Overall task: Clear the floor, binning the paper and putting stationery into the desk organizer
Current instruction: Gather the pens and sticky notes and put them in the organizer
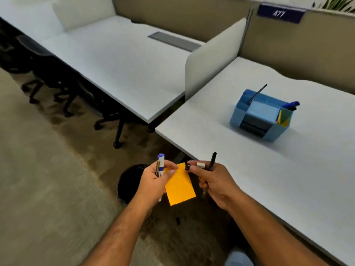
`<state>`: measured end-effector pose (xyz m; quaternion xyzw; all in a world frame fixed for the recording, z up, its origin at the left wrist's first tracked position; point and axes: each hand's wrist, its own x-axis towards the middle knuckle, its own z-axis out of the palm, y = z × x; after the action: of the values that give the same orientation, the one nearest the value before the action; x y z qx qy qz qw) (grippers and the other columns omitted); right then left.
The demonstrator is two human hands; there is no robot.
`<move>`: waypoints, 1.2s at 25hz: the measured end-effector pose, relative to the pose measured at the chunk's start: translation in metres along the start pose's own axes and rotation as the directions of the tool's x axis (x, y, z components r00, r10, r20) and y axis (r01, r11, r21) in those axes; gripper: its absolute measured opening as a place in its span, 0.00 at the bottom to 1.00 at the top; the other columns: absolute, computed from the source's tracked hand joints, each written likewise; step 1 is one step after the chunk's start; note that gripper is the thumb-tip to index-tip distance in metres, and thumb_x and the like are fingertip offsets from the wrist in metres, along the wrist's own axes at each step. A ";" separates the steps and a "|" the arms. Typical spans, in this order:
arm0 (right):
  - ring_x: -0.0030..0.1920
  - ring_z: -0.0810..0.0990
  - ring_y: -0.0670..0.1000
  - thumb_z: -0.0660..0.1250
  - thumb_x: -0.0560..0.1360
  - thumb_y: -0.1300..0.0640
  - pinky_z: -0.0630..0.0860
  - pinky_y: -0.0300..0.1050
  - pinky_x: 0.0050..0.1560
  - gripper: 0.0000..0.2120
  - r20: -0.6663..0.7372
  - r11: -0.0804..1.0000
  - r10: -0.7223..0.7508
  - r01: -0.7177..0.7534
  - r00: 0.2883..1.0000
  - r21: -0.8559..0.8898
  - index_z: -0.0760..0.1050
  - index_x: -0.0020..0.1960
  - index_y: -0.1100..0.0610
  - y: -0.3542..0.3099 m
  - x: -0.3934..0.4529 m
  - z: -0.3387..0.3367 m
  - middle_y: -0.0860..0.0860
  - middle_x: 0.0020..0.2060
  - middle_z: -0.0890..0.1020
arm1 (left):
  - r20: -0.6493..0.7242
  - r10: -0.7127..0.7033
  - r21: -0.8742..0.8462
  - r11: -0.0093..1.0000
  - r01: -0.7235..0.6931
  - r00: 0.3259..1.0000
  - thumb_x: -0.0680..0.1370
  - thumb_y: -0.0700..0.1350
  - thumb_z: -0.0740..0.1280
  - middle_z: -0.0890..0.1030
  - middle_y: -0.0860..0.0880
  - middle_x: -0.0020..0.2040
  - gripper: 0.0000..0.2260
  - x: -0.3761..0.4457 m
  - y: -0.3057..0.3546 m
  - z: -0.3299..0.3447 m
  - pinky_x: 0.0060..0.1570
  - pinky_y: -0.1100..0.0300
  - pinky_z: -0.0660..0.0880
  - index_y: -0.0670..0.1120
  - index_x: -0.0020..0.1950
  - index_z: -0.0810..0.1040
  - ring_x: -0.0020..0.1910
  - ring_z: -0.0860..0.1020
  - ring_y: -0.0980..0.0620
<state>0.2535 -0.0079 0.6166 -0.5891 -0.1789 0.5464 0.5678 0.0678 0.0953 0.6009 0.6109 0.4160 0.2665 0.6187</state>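
Observation:
My left hand (155, 181) is closed around a blue-capped white marker (161, 162) and a thin pencil, and its thumb and fingers pinch an orange sticky pad (179, 186). My right hand (213, 181) grips a black pen (212, 160), a white eraser (200, 165) and a small black binder clip (187, 167) at its fingertips, right by the pad's top corner. The blue desk organizer (263, 116) stands on the white desk (288, 169) to the right, with a pen and coloured notes in it. A black bin (128, 182) sits on the floor below my hands.
A small dark object (178, 220) lies on the carpet under my hands. A white divider panel (213, 58) separates two desks. Black office chairs (50, 73) stand under the left desk. My knee (238, 259) shows at the bottom edge.

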 end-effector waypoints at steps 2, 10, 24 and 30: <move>0.30 0.71 0.44 0.76 0.76 0.59 0.68 0.39 0.31 0.07 -0.033 0.998 -0.065 0.065 0.997 -0.007 0.88 0.54 0.55 -0.023 0.000 -0.009 0.56 0.41 0.84 | 0.021 -0.033 0.018 0.999 0.033 0.999 0.80 0.45 0.73 0.83 0.57 0.43 0.05 0.012 0.023 0.013 0.32 0.67 0.76 0.53 0.48 0.88 0.38 0.82 0.58; 0.53 0.83 0.51 0.80 0.73 0.50 0.74 0.43 0.44 0.15 -0.152 0.974 -0.180 0.155 0.972 -0.163 0.87 0.58 0.50 -0.091 0.024 -0.069 0.50 0.53 0.88 | 0.051 -0.052 -0.015 0.999 0.052 0.997 0.63 0.61 0.79 0.82 0.54 0.35 0.18 0.069 0.089 0.100 0.30 0.62 0.74 0.57 0.49 0.89 0.28 0.76 0.56; 0.35 0.76 0.43 0.68 0.80 0.40 0.70 0.38 0.36 0.14 -0.263 0.983 -0.022 -0.026 0.964 -0.179 0.84 0.53 0.49 -0.145 0.086 -0.180 0.38 0.32 0.83 | 0.024 -0.207 0.067 0.976 0.205 0.978 0.76 0.51 0.77 0.80 0.52 0.28 0.01 0.167 0.102 0.200 0.27 0.64 0.74 0.57 0.46 0.89 0.25 0.75 0.56; 0.30 0.65 0.46 0.62 0.82 0.47 0.62 0.38 0.27 0.14 -0.523 0.997 0.061 -0.023 0.850 0.078 0.82 0.50 0.54 -0.147 0.095 -0.169 0.51 0.39 0.74 | 0.158 -0.226 0.072 0.973 0.218 0.961 0.77 0.50 0.77 0.80 0.52 0.29 0.01 0.209 0.096 0.170 0.27 0.64 0.74 0.55 0.46 0.89 0.25 0.75 0.57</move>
<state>0.4886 0.0338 0.6612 -0.6997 0.0144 0.3831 0.6029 0.3348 0.1907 0.6395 0.5966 0.4362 0.1327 0.6604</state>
